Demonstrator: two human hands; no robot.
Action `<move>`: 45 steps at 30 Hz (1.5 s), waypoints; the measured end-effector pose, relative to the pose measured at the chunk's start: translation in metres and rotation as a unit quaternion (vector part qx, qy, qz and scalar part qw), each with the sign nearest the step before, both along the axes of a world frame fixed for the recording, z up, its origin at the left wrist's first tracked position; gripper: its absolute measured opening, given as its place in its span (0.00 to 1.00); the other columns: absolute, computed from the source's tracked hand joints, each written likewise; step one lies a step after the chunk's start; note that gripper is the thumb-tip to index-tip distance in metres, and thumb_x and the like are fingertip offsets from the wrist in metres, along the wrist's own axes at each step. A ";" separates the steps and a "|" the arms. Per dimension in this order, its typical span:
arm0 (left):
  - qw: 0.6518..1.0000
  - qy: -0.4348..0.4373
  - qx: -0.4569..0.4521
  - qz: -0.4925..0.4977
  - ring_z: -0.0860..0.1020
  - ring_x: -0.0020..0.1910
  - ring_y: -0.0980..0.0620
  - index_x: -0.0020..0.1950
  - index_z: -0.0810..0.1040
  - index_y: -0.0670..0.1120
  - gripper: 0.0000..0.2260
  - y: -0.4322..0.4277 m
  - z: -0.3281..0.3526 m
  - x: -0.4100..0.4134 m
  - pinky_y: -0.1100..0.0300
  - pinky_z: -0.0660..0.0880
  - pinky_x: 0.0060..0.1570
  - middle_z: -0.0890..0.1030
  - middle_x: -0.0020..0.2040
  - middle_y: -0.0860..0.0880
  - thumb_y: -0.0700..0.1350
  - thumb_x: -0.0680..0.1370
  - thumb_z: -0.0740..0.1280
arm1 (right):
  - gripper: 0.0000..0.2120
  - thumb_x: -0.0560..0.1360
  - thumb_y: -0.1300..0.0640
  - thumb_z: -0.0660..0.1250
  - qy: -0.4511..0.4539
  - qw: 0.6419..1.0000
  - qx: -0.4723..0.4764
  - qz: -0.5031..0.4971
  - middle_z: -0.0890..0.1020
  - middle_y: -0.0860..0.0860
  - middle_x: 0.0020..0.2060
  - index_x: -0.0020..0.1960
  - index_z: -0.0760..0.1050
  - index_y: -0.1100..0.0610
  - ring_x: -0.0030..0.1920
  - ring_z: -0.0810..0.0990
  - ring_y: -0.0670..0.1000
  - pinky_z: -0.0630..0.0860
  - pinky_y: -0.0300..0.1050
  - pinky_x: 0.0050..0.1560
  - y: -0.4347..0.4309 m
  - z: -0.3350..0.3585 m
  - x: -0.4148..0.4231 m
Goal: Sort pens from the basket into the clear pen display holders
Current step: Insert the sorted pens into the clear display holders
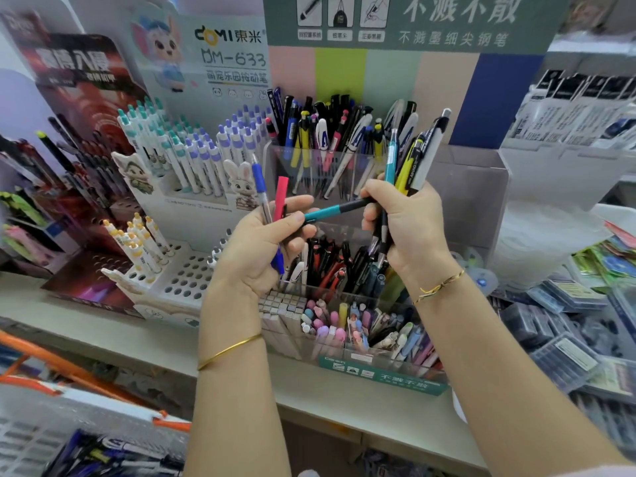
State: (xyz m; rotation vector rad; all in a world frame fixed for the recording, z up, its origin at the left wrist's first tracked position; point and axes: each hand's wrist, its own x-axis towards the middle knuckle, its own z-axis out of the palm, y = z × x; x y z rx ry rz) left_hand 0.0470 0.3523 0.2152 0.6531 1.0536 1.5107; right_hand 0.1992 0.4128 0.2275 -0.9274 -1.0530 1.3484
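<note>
pens (409,163) stick up in a fan from the right hand (409,228), whose fingers are curled round them. among them are a teal one, a yellow one and a white one with a black clip, and their lower ends show below the palm. a teal pen (323,212) lies crosswise between the 2 hands, its black end at the right hand's fingers and its teal end at the fingertips of the left hand (261,249). the left hand also grips a blue-capped pen (258,180) and a red pen (281,194), both roughly upright.

both hands are held in front of the clear display holders (275,160), which step up in 3 tiers on the surface (103,325). the top tier is packed with black, blue, yellow and white pens, the middle with black and red ones, the front with pastel ones beside a block of square white ends. a green label strip (378,375) runs along the foot of the front tier.

left of the holders stands a white display (179,149) of teal-capped and purple-capped pens.

the basket (34,432), pale mesh with orange handles (69,368), sits at the lower left, below the edge of the surface, with more pens lying in it.
</note>
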 end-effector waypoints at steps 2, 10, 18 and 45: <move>0.999 -0.009 0.025 0.025 0.77 0.31 0.56 0.54 0.79 0.39 0.09 0.002 -0.002 0.002 0.70 0.73 0.25 0.83 0.43 0.45 0.33 0.80 0.60 | 0.07 0.74 0.68 0.67 -0.041 0.999 0.011 0.007 0.74 0.52 0.27 0.49 0.71 0.64 0.23 0.71 0.48 0.72 0.41 0.25 0.000 -0.003 0.002; 0.988 0.120 0.060 0.081 0.69 0.27 0.59 0.61 0.73 0.43 0.11 0.004 0.001 -0.002 0.69 0.66 0.23 0.80 0.40 0.45 0.35 0.81 0.59 | 0.09 0.75 0.65 0.66 -0.301 0.944 0.044 0.129 0.81 0.60 0.44 0.54 0.71 0.62 0.38 0.85 0.54 0.82 0.45 0.33 -0.003 -0.006 0.013; 0.989 0.143 0.041 -0.001 0.71 0.26 0.58 0.55 0.74 0.43 0.07 0.004 0.003 0.001 0.69 0.66 0.22 0.81 0.43 0.44 0.35 0.81 0.60 | 0.13 0.76 0.65 0.66 -0.249 0.919 0.018 0.305 0.83 0.60 0.47 0.60 0.71 0.59 0.42 0.85 0.58 0.83 0.55 0.43 -0.009 0.006 0.007; 0.999 0.015 -0.008 -0.046 0.70 0.29 0.56 0.56 0.75 0.39 0.10 -0.008 -0.007 0.004 0.68 0.65 0.22 0.71 0.36 0.48 0.38 0.83 0.55 | 0.05 0.74 0.67 0.67 -0.082 0.979 -0.013 0.188 0.73 0.50 0.25 0.44 0.72 0.61 0.23 0.70 0.48 0.70 0.40 0.23 -0.012 -0.005 -0.006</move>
